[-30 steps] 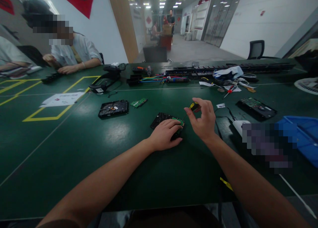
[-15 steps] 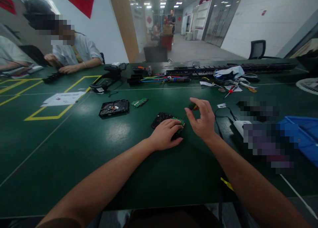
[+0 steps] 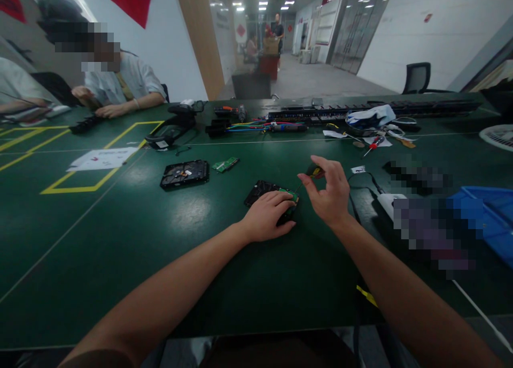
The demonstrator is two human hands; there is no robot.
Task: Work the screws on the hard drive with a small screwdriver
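Note:
A black hard drive (image 3: 256, 190) with a green circuit board (image 3: 294, 195) on its right part lies on the green table before me. My left hand (image 3: 267, 216) grips this drive, fingers over its top and thumb near its front edge; much of it is hidden under the palm. Between thumb and fingers, my right hand (image 3: 333, 196) holds a screwdriver (image 3: 314, 170) by its dark, yellow-marked handle. Its thin shaft slants down to the board, but the exact contact of the tip is too small to make out.
Left of my hands lie a second hard drive (image 3: 185, 174) and a loose circuit board (image 3: 226, 165). Cables and tools (image 3: 276, 127) line the back. A red screwdriver (image 3: 373, 145) and a blue bin (image 3: 491, 213) are right. A co-worker (image 3: 124, 87) sits at far left.
The screwdriver handle has turned slightly in my right hand, whose fingers have shifted a little. My left hand stays on the hard drive.

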